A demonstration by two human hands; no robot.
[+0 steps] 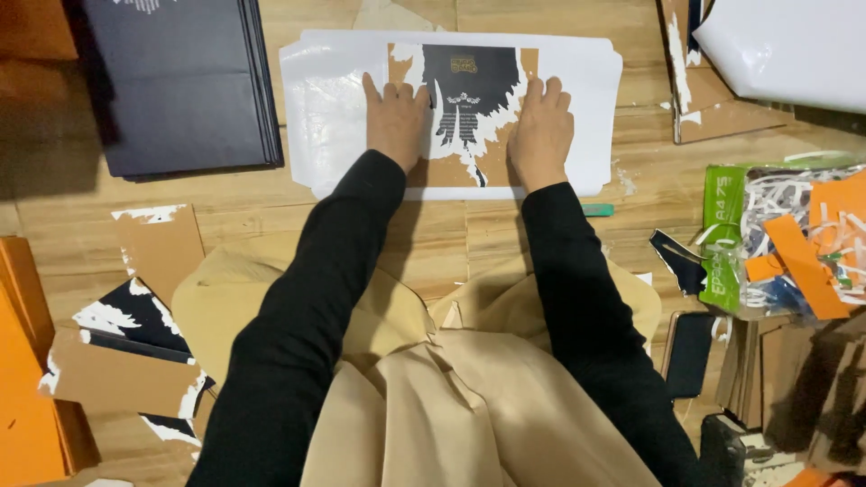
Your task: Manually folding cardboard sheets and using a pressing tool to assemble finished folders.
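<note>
A flattened white cardboard sheet lies on the wooden floor in front of me. Its middle is a brown board panel with torn remains of a dark printed covering. My left hand lies flat on the left side of that panel, fingers pointing away from me. My right hand presses flat on the right side, fingertips at the torn edge of the dark covering. Both arms wear black sleeves. Neither hand grips anything.
A stack of dark flat boards lies at the back left. Torn brown and black board pieces and orange sheets lie at the left. A bag of paper scraps sits at the right, a white sheet behind it.
</note>
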